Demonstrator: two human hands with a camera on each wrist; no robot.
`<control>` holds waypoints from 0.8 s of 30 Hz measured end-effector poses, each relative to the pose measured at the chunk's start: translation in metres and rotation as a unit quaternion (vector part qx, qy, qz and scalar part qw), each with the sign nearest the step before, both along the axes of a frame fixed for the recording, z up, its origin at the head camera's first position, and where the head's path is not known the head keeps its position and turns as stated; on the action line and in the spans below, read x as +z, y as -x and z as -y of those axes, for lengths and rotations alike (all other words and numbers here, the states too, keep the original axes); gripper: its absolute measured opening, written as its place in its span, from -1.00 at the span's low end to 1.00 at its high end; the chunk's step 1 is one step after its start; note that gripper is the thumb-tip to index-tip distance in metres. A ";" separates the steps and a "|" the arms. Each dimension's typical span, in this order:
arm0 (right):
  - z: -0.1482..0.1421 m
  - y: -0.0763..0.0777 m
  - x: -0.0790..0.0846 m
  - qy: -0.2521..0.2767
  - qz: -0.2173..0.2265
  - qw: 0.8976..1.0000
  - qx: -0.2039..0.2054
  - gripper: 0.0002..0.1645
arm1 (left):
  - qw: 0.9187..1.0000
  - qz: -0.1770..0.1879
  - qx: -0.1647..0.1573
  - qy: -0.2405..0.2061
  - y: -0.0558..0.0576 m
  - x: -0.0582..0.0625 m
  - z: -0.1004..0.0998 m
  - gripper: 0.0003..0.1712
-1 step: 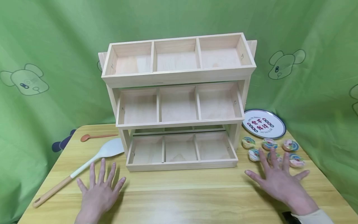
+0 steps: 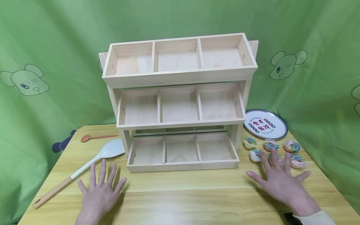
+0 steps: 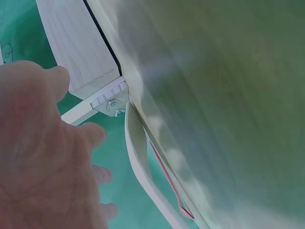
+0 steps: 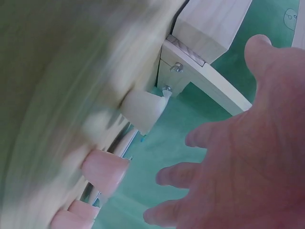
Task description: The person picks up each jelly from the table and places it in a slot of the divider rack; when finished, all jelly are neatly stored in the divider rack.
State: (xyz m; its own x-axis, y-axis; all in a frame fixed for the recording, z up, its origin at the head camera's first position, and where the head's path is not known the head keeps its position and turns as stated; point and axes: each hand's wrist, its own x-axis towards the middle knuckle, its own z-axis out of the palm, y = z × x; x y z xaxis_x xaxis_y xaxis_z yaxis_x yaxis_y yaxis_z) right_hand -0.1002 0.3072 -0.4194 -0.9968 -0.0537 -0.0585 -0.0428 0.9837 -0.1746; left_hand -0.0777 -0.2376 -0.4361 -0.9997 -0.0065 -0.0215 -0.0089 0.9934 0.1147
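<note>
My left hand [image 2: 99, 193] hovers palm down over the table with its fingers spread, holding nothing. Just beyond its fingertips lies a white spatula-like utensil [image 2: 111, 148] with a wooden handle. Over on the right, my right hand [image 2: 284, 184] is likewise spread wide and grasps nothing. Its fingertips overlap several small sealed jelly cups [image 2: 271, 144] in the head view; in the right wrist view a pale cup [image 4: 142, 109] and a pink cup [image 4: 105, 171] stand near the fingers. Between the hands rises a three-tier wooden rack [image 2: 180, 125], each tier split into three bare compartments.
A round white plate [image 2: 277, 126] with a blue rim and red lettering lies at the back right. A small orange-brown spoon [image 2: 94, 137] rests at the back left. Green patterned cloth [image 2: 180, 15] hangs behind and beside the wooden table [image 2: 182, 197].
</note>
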 end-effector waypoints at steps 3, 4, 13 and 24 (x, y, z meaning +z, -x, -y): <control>0.001 0.000 0.001 0.000 -0.001 1.000 0.003 0.15 | 1.000 -0.001 0.002 -0.002 0.000 0.000 0.000 -0.08; 0.001 0.000 0.001 0.000 -0.001 1.000 0.005 0.15 | 1.000 0.000 0.003 -0.002 -0.001 0.000 0.000 -0.08; -0.006 0.001 0.009 0.045 -0.081 0.993 0.078 0.10 | 0.993 -0.027 -0.005 -0.118 0.008 0.005 -0.002 -0.16; -0.056 0.010 0.017 0.094 -0.206 0.967 0.117 -0.26 | 0.863 -0.049 0.072 -0.497 0.038 0.012 -0.012 -0.49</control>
